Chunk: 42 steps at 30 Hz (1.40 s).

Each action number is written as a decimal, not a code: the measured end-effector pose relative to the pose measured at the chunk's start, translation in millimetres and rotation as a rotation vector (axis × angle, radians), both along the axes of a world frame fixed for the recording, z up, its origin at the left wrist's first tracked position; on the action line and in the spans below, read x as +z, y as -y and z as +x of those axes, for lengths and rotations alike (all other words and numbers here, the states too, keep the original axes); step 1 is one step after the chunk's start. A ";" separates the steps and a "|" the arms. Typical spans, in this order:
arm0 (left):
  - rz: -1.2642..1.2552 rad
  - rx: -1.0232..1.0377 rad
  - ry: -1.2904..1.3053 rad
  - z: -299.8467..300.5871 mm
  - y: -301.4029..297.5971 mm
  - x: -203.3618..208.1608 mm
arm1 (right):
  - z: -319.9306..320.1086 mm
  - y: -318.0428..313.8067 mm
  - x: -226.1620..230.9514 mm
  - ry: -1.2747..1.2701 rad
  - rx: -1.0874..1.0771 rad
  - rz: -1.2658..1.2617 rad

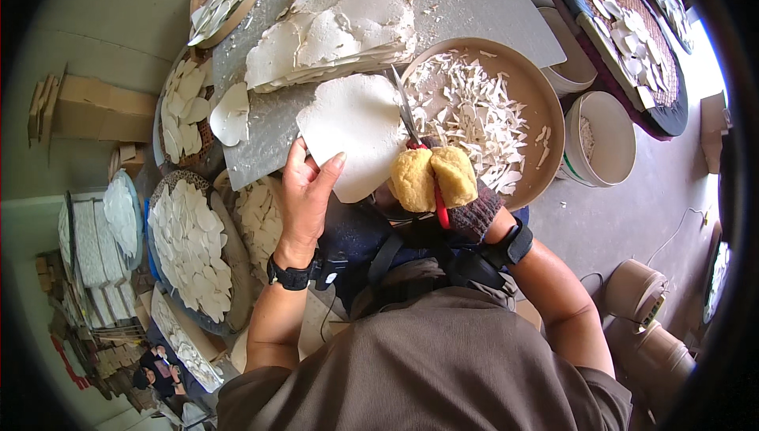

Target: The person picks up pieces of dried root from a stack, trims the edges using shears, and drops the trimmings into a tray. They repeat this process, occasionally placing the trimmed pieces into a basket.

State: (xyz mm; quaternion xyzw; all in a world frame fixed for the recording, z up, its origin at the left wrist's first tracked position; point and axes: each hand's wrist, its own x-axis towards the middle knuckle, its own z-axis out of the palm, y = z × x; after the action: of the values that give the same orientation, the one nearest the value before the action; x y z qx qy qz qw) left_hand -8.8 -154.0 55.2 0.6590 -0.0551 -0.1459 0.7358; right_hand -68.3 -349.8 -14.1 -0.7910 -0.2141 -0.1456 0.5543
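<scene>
My left hand [310,194] pinches the lower left edge of a thin, off-white sheet [352,130] with an uneven outline, the thumb on top. A pair of scissors [405,107] with red handles is in my right hand [478,211], its blades pointing away from me along the sheet's right edge. That hand wears a dark knit glove, and yellow spongy padding [433,176] covers much of its fingers. Whether the blades touch the sheet is unclear. Just beyond the sheet lies a layered stack of similar sheets [336,28] on a grey metal tabletop [273,134].
A round tan tray [545,126] of white trimmings stands at the right, with a pale bucket [609,138] past it. Woven trays of pale pieces [190,249] line the left. Another loose piece [231,115] rests near the tabletop's left edge. A person [162,369] is at far lower left.
</scene>
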 end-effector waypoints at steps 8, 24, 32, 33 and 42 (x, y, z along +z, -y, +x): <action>0.040 -0.039 -0.002 -13.1 -2.5 13.3 | -2.0 -7.6 2.4 -0.489 0.243 0.609; -0.028 0.311 0.185 -40.9 -25.6 1.5 | 11.9 -52.1 14.9 -0.771 0.698 1.430; -0.034 0.333 0.109 -43.8 -30.1 6.7 | 7.3 -52.8 4.9 -0.545 0.412 0.523; -0.040 0.328 0.110 -43.6 -32.3 4.2 | 7.0 -50.7 10.7 -0.507 0.373 0.339; -0.002 0.221 0.053 -42.2 -34.8 15.9 | 7.8 -47.6 -16.4 -0.808 0.579 0.970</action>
State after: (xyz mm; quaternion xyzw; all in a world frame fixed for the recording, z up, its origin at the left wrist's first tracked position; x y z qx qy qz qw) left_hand -51.0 -119.1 71.2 0.6640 -0.0016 -0.0461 0.7463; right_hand -60.4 -302.3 -30.4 -0.3572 -0.1041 0.2347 0.8981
